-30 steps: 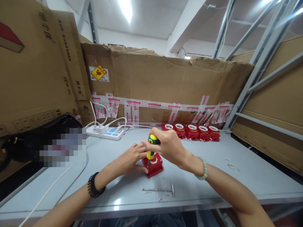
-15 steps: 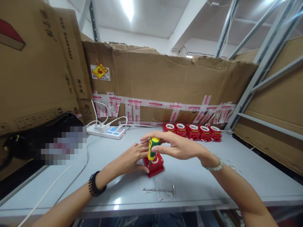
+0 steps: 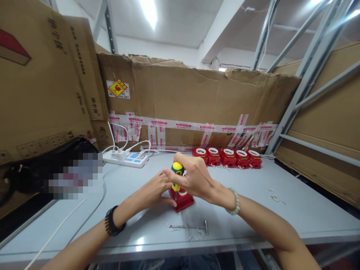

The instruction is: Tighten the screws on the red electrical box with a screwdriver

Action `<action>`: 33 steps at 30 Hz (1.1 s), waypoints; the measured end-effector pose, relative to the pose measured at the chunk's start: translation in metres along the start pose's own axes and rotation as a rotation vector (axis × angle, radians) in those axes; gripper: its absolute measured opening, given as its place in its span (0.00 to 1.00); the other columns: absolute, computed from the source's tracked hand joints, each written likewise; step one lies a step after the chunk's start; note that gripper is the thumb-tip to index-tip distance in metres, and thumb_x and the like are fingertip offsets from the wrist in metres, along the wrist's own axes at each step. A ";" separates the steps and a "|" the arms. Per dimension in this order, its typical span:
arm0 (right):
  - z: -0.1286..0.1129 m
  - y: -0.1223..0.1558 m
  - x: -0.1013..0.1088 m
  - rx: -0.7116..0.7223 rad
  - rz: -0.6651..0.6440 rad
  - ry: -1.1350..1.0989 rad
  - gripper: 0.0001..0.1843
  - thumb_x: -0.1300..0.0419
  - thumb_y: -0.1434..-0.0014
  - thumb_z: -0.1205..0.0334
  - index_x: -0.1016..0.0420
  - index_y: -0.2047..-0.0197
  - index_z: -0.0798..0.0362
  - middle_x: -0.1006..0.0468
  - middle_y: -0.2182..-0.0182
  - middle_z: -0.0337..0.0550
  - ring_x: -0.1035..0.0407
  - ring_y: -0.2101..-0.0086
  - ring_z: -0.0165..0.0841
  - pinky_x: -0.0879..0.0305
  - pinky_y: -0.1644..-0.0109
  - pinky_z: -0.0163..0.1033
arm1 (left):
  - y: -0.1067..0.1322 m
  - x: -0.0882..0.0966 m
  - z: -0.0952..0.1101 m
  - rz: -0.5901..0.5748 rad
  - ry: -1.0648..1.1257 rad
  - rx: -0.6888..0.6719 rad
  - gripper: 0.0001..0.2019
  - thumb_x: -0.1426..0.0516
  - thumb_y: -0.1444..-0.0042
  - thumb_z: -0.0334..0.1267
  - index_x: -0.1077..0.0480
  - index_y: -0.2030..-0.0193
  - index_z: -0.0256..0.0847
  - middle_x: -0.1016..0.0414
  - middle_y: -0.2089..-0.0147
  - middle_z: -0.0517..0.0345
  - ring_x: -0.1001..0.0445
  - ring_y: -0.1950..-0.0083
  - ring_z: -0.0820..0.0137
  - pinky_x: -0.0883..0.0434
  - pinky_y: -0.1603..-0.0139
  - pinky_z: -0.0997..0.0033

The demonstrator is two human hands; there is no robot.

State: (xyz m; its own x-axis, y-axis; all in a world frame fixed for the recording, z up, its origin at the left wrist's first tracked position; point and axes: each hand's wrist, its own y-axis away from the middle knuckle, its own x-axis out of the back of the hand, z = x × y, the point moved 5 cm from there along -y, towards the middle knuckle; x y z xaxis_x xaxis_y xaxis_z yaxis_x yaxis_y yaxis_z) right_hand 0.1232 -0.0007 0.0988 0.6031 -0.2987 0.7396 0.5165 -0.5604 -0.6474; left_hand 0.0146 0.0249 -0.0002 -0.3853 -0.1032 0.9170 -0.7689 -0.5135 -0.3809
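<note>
in the head view, a red box (image 3: 185, 205) sits on the bench (image 3: 233, 221), a pale ring (image 3: 182, 191) set in its top face. the left hand (image 3: 156, 190) grips this box from its left side, thumb against the near corner and fingers reaching toward the far edge. the right hand (image 3: 198, 176), above the box and to its right, is closed around the yellow and green handle of a screwdriver (image 3: 177, 167); the shaft points down to the left part of the box's top, though whether the tip sits in a screw is too small to tell. nearer the person than the box lies a t-handled metal tool (image 3: 187, 226), with white scraps (image 3: 197, 237) beside it. beyond the box and to its right stands a row of five red housings (image 3: 228, 162) with white rings on top. beyond it to the left is a white power strip (image 3: 133, 161) with plugs in it.
</note>
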 end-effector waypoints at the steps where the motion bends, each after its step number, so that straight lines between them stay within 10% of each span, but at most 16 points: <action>1: 0.000 0.001 0.004 0.002 -0.038 -0.061 0.17 0.51 0.38 0.48 0.33 0.62 0.53 0.27 0.71 0.39 0.36 0.74 0.28 0.42 0.70 0.33 | 0.000 0.000 0.000 -0.011 0.000 -0.002 0.21 0.37 0.50 0.49 0.29 0.51 0.42 0.28 0.48 0.47 0.32 0.46 0.52 0.35 0.48 0.53; 9: -0.004 0.006 0.033 0.171 -0.548 -0.525 0.20 0.52 0.35 0.65 0.43 0.40 0.55 0.31 0.47 0.49 0.35 0.50 0.31 0.38 0.46 0.39 | -0.001 -0.001 -0.003 -0.020 -0.004 -0.002 0.24 0.38 0.50 0.51 0.31 0.48 0.45 0.30 0.44 0.48 0.36 0.41 0.52 0.41 0.42 0.49; 17: 0.016 -0.006 0.015 0.035 -0.256 -0.624 0.13 0.36 0.47 0.60 0.28 0.59 0.56 0.23 0.67 0.40 0.29 0.68 0.29 0.32 0.63 0.35 | 0.001 -0.002 -0.005 -0.043 -0.012 0.021 0.29 0.38 0.49 0.51 0.36 0.41 0.50 0.34 0.39 0.49 0.36 0.40 0.52 0.39 0.43 0.50; 25: 0.013 -0.005 0.010 -0.040 0.203 -0.075 0.16 0.39 0.49 0.55 0.43 0.76 0.51 0.44 0.83 0.28 0.53 0.81 0.23 0.52 0.77 0.33 | 0.001 -0.003 -0.005 -0.012 -0.002 -0.016 0.27 0.38 0.49 0.51 0.34 0.43 0.48 0.32 0.41 0.49 0.38 0.39 0.52 0.41 0.42 0.50; 29: 0.011 -0.003 0.008 0.046 0.139 0.003 0.08 0.43 0.44 0.57 0.35 0.68 0.53 0.33 0.76 0.35 0.44 0.77 0.26 0.46 0.72 0.34 | 0.000 0.000 -0.002 -0.020 -0.015 -0.008 0.25 0.38 0.49 0.50 0.33 0.45 0.47 0.33 0.41 0.50 0.37 0.41 0.53 0.40 0.43 0.51; 33: 0.006 0.000 0.014 0.155 -0.194 -0.254 0.13 0.49 0.38 0.63 0.36 0.50 0.54 0.27 0.57 0.45 0.33 0.63 0.29 0.37 0.58 0.35 | -0.001 0.002 0.000 -0.044 -0.038 0.005 0.24 0.38 0.49 0.50 0.33 0.47 0.46 0.30 0.44 0.50 0.34 0.43 0.54 0.38 0.47 0.54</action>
State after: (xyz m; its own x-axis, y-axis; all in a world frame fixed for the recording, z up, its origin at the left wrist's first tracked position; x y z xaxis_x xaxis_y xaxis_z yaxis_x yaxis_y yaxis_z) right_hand 0.1352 0.0000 0.1078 0.6067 0.0138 0.7948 0.7104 -0.4582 -0.5343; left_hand 0.0142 0.0253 0.0018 -0.3312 -0.1128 0.9368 -0.7821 -0.5226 -0.3394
